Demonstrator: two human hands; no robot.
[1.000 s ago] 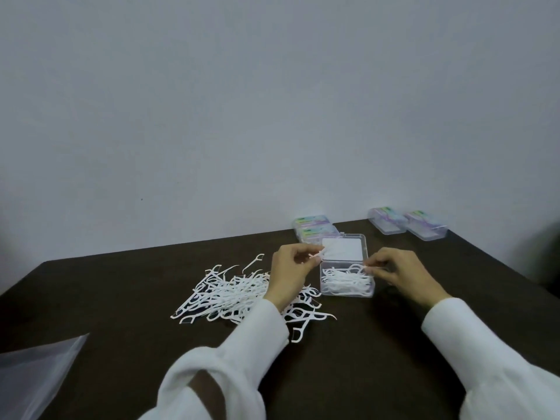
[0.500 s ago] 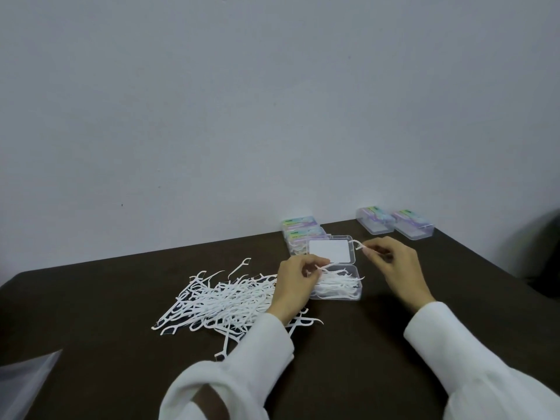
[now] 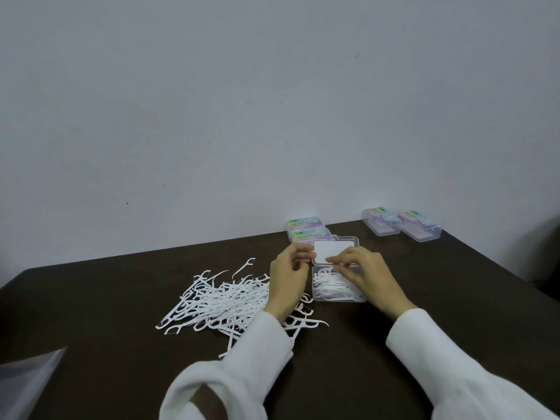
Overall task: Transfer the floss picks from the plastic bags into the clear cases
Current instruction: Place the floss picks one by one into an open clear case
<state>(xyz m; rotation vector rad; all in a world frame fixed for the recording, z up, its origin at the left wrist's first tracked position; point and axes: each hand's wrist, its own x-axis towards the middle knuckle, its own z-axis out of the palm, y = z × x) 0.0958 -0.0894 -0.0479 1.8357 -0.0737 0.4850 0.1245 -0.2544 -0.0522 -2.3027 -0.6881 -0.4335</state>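
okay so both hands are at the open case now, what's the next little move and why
Probably the right hand, fingers over the open case, lowers its pick among those inside; whether it holds one is unclear. Then reach to the loose pile, where many picks remain.

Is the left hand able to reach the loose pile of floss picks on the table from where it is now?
Probably yes. The left hand hovers at the right edge of the pile of floss picks, nothing lies between them, and its fingers seem to hold nothing. The open case sits on its other side.
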